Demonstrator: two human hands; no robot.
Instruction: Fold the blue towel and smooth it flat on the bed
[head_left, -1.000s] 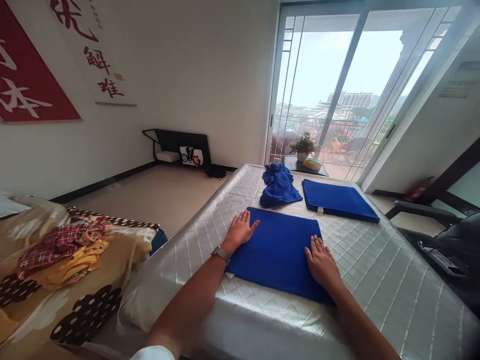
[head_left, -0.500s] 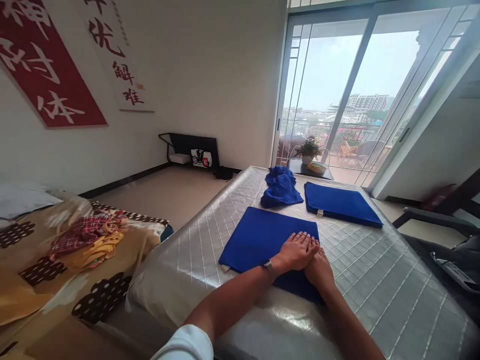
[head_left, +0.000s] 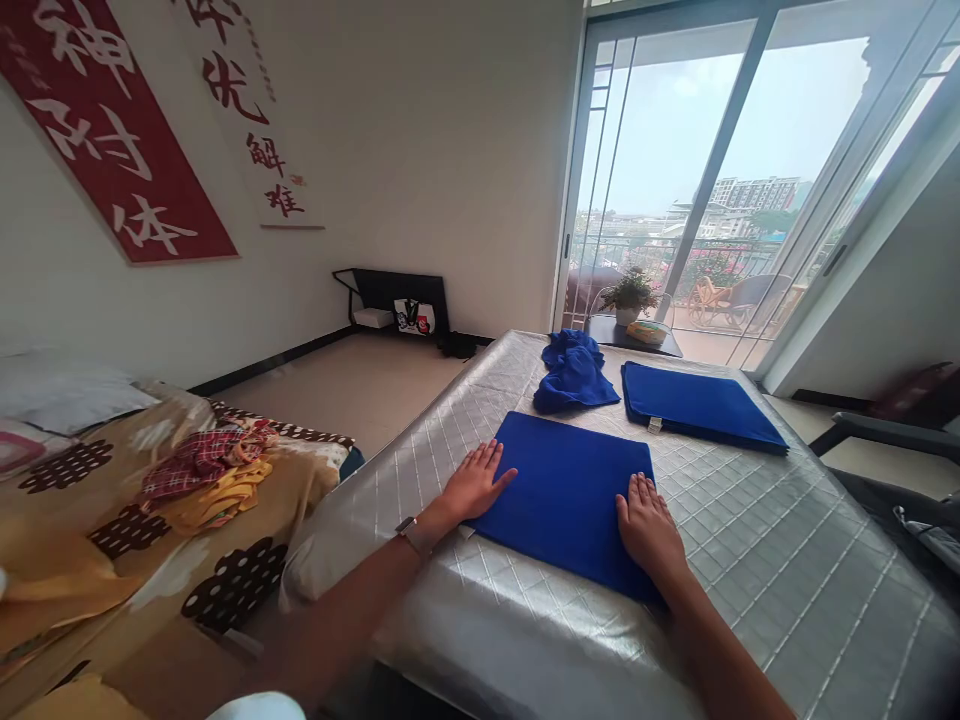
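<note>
A folded blue cloth (head_left: 559, 500) lies flat on the plastic-covered mattress (head_left: 720, 570) in front of me. On its left edge rests my left hand (head_left: 474, 484), fingers stretched out and thumb apart. My right hand (head_left: 651, 525) lies flat along the right edge, its fingers straight. Neither hand grips the cloth. Beyond it sits a second stack of folded blue cloth (head_left: 697, 405) with a small white tag. Left of that stack is a crumpled blue cloth (head_left: 576, 372).
To the left, a bed (head_left: 247, 560) with a patterned sheet holds rumpled plaid and yellow clothes (head_left: 214, 470). A black chair (head_left: 892, 435) stands at the right. Past the mattress, a small table with a potted plant (head_left: 628, 295) stands by the sliding glass door (head_left: 667, 150).
My left hand has moved from the right side, where it touched my right hand, across to the cloth's left edge. My right hand stays at the right edge. The view has shifted slightly left.
</note>
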